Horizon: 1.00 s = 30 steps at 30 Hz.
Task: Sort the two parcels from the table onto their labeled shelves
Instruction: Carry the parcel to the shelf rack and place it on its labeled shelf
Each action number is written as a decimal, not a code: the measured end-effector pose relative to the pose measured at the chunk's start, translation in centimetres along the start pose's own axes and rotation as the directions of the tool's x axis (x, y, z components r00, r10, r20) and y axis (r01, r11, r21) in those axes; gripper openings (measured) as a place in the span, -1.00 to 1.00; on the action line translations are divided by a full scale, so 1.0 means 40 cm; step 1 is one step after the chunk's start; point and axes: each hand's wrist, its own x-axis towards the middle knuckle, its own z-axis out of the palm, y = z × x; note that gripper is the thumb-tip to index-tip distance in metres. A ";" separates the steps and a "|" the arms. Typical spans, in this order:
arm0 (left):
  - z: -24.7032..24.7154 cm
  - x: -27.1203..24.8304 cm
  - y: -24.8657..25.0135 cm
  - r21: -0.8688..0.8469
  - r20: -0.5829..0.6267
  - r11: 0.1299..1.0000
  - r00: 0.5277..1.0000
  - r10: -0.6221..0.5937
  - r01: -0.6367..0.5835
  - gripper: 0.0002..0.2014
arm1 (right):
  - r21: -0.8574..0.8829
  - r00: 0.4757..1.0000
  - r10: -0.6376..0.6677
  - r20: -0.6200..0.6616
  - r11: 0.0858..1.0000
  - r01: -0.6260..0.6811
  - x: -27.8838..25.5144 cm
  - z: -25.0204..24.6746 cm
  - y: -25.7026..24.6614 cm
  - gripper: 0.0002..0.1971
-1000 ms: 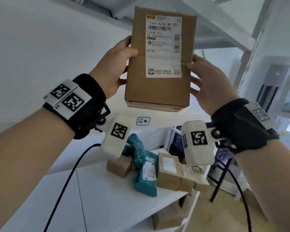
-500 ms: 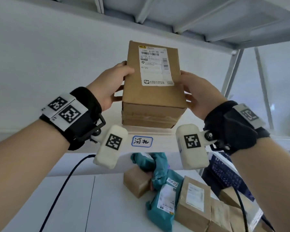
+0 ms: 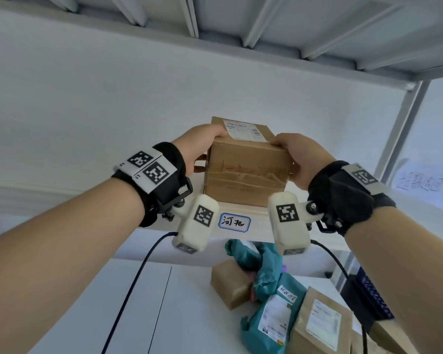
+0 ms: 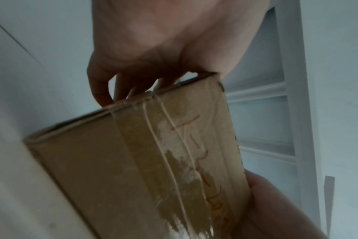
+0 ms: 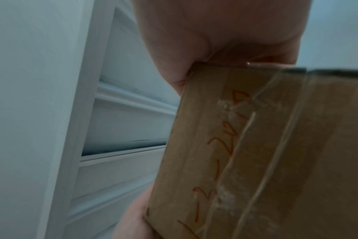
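Note:
A brown cardboard parcel with a white shipping label on top sits on the front edge of a white shelf that bears a blue-framed handwritten tag. My left hand grips its left side, thumb on the top edge. My right hand grips its right side. In the left wrist view the taped end of the parcel fills the frame with my fingers curled along its side. The right wrist view shows the same taped end of the parcel with red writing under my palm.
On the shelf below lie a small brown box, teal mailer bags and another brown box. The underside of a higher shelf spans overhead. A grey upright post stands at the right. Cables hang from both wrists.
Both hands have tipped the parcel from upright to flat and brought it down and forward onto the labelled shelf. My view has tilted further upward.

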 end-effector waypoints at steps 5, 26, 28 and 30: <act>0.001 0.004 0.001 -0.002 0.001 0.999 0.999 -0.047 0.047 -0.75 | -0.036 1.000 0.029 0.009 0.999 -0.029 -0.008 -0.002 0.002 -0.91; 0.003 0.008 -0.002 -0.039 -0.007 0.994 0.995 -0.098 0.097 -0.76 | -0.127 1.000 0.024 -0.019 0.992 -0.027 -0.009 0.003 -0.006 -0.84; 0.004 0.007 -0.003 -0.041 -0.014 0.994 0.994 -0.107 0.106 -0.76 | -0.132 0.999 0.032 -0.019 0.991 -0.035 -0.012 0.001 -0.010 -0.86; 0.001 0.010 -0.005 -0.041 -0.023 0.992 0.992 -0.120 0.119 -0.80 | -0.129 0.999 0.021 -0.028 0.991 -0.025 -0.017 -0.002 -0.013 -0.85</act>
